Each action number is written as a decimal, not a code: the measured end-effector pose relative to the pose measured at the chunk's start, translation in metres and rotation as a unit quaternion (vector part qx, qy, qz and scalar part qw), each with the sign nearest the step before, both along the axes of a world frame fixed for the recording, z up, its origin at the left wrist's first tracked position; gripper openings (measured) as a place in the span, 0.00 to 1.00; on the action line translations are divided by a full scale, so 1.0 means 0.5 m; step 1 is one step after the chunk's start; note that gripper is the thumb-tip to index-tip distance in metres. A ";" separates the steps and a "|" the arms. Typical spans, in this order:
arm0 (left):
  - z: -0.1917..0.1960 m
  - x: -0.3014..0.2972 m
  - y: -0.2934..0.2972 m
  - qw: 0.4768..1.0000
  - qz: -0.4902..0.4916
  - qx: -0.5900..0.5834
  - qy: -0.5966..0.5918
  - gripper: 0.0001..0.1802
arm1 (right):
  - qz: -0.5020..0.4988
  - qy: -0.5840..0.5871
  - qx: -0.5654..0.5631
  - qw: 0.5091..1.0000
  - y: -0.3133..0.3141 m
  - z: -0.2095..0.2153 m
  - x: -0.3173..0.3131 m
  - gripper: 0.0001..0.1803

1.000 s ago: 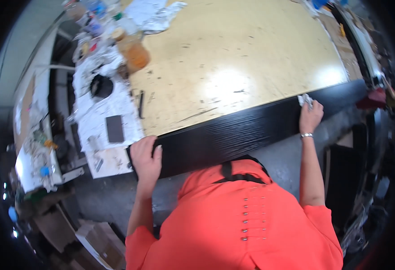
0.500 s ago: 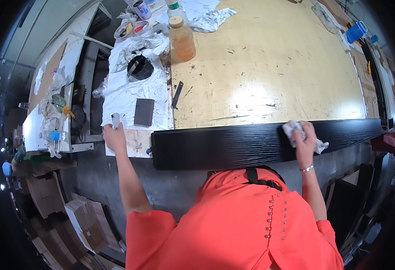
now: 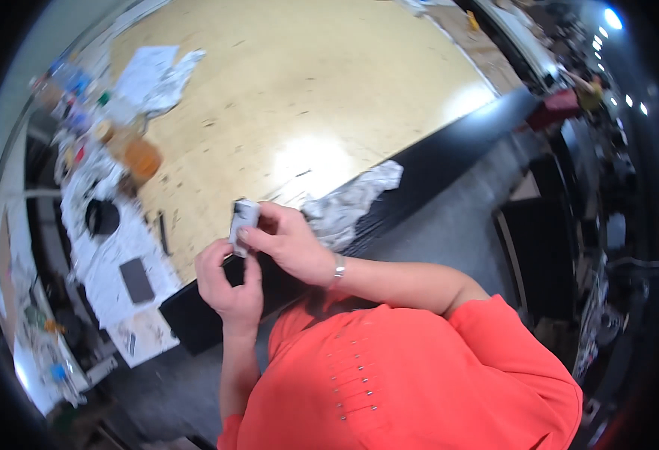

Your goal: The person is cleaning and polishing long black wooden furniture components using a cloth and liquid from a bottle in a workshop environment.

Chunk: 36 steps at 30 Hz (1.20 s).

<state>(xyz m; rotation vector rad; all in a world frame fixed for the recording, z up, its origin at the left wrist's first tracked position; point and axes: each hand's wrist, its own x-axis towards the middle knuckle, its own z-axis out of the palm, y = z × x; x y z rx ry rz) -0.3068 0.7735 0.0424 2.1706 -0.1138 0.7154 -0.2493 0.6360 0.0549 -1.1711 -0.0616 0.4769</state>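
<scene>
Both hands have left the black panel [image 3: 434,169] since the earlier frames: half a second ago the left hand was out over the papers at the panel's left end and the right hand pressed the crumpled rag onto the panel's top, and now the two meet in front of the chest around a small pale grey object [image 3: 244,223]. That object, which looks like a little bottle or tube though blur hides its detail, sits just above the panel's near-left stretch, its long axis standing roughly upright and leaning slightly toward the desk [image 3: 284,97]. The left hand [image 3: 229,281] closes its grip around the lower end from below, fingers curled shut on it. The right hand [image 3: 288,241] comes in from the panel's right side and pinches the upper end between thumb and fingertips, so both grips are closed on the same thing, the right at the top and the left at the bottom, touching each other. The rag [image 3: 352,204] now lies loose on the panel just to the right of the right hand, with no hand on it; the right hand is the nearer of the two to it. The panel runs along the desk's near edge, its long axis slanting up to the right. Beyond the panel's left end lie white papers [image 3: 115,251], a dark flat rectangle [image 3: 136,280], and an amber bottle [image 3: 143,157].
</scene>
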 end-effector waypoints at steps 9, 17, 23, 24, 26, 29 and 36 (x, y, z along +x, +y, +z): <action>0.003 0.122 -0.225 0.920 -0.298 0.243 0.072 0.32 | -0.333 -0.027 -0.207 0.919 -0.423 0.014 0.118 0.16; -0.092 0.091 -0.070 0.971 -0.112 0.132 0.162 0.19 | -0.258 -0.244 -0.535 0.767 -0.439 -0.034 0.109 0.16; -0.099 0.093 -0.083 0.976 -0.074 0.108 0.174 0.18 | -0.038 -0.371 -0.533 0.760 -0.330 -0.072 0.080 0.09; -0.096 0.089 -0.080 0.976 -0.069 0.107 0.174 0.17 | -0.054 -0.370 -0.542 0.752 -0.361 -0.079 0.093 0.07; -0.093 0.090 -0.080 0.977 -0.066 0.103 0.177 0.17 | -0.106 -0.364 -0.597 0.707 -0.476 -0.086 0.134 0.08; -0.089 0.090 -0.081 0.976 -0.063 0.098 0.182 0.17 | -0.179 -0.283 -0.705 0.625 -0.640 -0.067 0.180 0.11; -0.094 0.094 -0.082 0.975 -0.062 0.099 0.187 0.16 | 0.045 -0.371 -0.475 0.797 -0.441 -0.046 0.148 0.10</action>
